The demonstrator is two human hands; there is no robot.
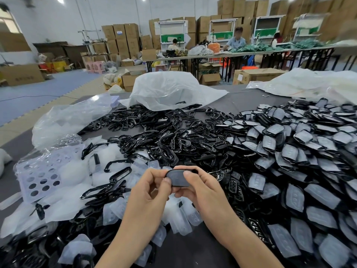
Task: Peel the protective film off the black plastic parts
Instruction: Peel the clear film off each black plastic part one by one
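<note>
Black plastic part (pixel 178 177) is hovering above the table (pixel 237 105), near front. Left hand (pixel 148 192) and right hand (pixel 201 188) are both pinching its ends. Whether its film is off, cannot tell. Peeled films (pixel 73 190) are lying left; a big film-covered heap (pixel 301 151) is waiting right, so much is likely left.

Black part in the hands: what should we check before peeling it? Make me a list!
1. Both hands hold it: left hand and right hand pinch the black part: ok.
2. Film on it: cannot tell; its face looks plain dark.
3. A thumb at its edge to start: ok.
4. Spot for waste: peeled films piled on the left: ok.
5. More to do: filmed parts heaped on the right: ok.
</note>
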